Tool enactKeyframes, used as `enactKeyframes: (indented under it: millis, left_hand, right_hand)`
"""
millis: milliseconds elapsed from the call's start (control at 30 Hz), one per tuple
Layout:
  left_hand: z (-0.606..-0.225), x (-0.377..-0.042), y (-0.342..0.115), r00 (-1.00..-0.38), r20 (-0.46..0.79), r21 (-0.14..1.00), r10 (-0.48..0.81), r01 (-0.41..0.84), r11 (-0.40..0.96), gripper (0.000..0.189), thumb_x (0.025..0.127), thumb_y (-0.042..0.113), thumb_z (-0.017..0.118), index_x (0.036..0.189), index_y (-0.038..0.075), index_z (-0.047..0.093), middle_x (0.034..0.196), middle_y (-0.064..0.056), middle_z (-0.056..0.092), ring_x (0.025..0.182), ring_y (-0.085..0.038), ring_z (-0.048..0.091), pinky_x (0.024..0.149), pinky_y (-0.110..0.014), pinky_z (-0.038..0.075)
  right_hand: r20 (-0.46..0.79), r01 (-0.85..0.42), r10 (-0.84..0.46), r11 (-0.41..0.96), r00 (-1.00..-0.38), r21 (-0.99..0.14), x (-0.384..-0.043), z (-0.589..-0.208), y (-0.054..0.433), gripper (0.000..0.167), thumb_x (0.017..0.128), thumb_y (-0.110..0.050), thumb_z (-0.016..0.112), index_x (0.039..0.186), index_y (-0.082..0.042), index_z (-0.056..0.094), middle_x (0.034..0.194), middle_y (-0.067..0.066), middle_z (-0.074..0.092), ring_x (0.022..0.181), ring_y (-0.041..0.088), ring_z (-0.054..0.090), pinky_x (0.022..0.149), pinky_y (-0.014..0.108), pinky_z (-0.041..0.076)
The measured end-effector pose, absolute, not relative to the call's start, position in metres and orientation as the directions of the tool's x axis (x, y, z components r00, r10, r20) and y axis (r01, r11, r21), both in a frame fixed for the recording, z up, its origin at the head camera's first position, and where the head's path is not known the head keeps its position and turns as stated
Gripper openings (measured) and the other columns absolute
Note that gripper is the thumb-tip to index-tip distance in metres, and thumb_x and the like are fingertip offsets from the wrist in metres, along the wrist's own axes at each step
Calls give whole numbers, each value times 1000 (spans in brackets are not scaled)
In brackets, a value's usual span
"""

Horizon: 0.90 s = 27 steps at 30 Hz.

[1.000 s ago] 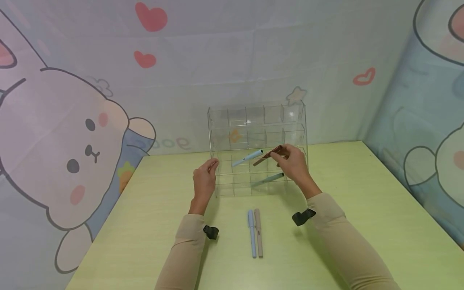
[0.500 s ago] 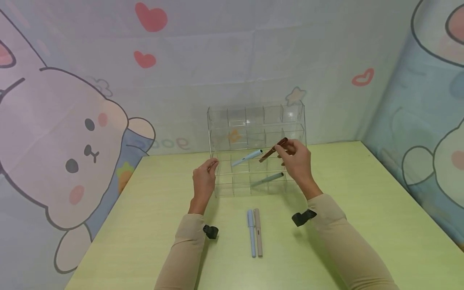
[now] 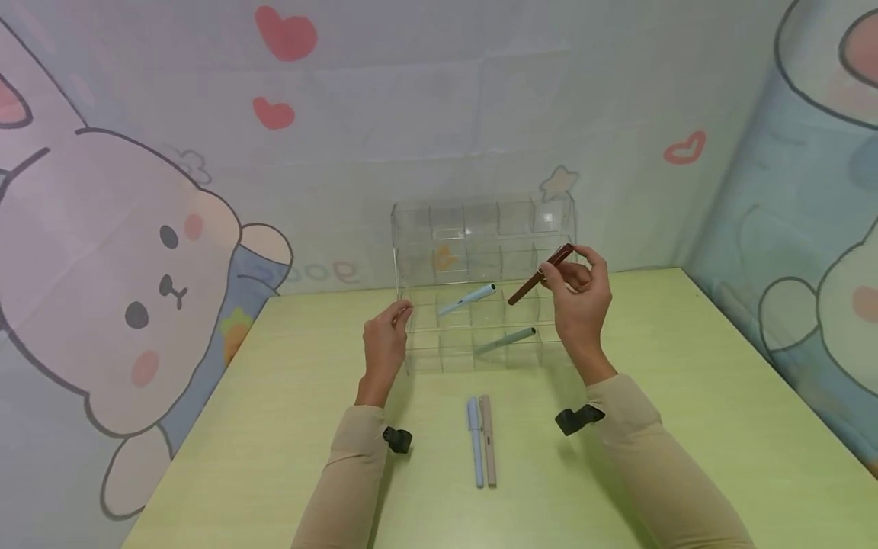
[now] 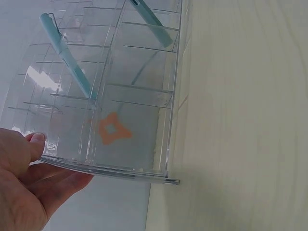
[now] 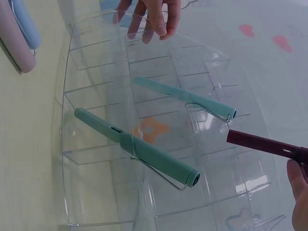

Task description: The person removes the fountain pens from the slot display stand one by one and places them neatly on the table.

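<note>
A clear acrylic rack with tiers of small compartments stands at the back of the table. My left hand grips its left side edge, thumb on one face and fingers behind, as the left wrist view shows. In my right hand a dark red pen is pinched near its upper end. The pen slants down to the left in front of the rack's right half. A light blue pen leans in a tier above the lowest one. Below it a green pen leans in the lowest tier.
A pale blue pen and a taupe pen lie side by side on the light green table, in front of the rack. Behind the rack hangs a printed cloth with hearts and cartoon animals.
My right hand has moved right and upward with the red pen, away from the leaning light blue pen. The left hand has kept its place on the rack's edge.
</note>
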State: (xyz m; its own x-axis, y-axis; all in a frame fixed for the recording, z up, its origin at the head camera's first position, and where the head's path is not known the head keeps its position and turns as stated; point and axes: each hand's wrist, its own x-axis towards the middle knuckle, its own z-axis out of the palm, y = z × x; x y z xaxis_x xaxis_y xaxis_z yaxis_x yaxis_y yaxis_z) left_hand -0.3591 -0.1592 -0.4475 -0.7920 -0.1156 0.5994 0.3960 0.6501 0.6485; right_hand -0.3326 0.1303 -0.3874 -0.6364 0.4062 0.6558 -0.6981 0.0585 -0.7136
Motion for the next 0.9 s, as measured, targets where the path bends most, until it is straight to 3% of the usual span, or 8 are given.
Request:
enactKeyframes:
  millis: [233,367,900]
  left_hand:
    - [-448,-356,-160,-803,584,663,-116,389,640,17,99,15,64,108,6,76,97,-13,76,45,-15,53,46,-28,41]
    - [-447,-357,-159,-795,594,654,-119,392,647,17,99,16,65,108,6,76,97,-12,76,45,-14,51,47,-28,41]
    - [-446,-358,-159,-803,584,667,-120,390,635,18,99,16,64,109,6,76,100,-12,76,47,-15,54,48,-29,44]
  right_hand:
    - [714,-725,381,144,-587,-673,-324,-390,130,50,90,-6,76,137,-8,60,95,17,67,77,8,68,74,22,55]
    - [732,-754,363,107,-577,-648,-320,-390,130,48,90,-3,74,136,-7,61,95,15,66,82,11,67,71,25,57]
    - [728,-767,288,-39,-622,-640,-309,-385,129,47,88,6,73,133,1,59,96,11,68,80,17,69,65,33,58]
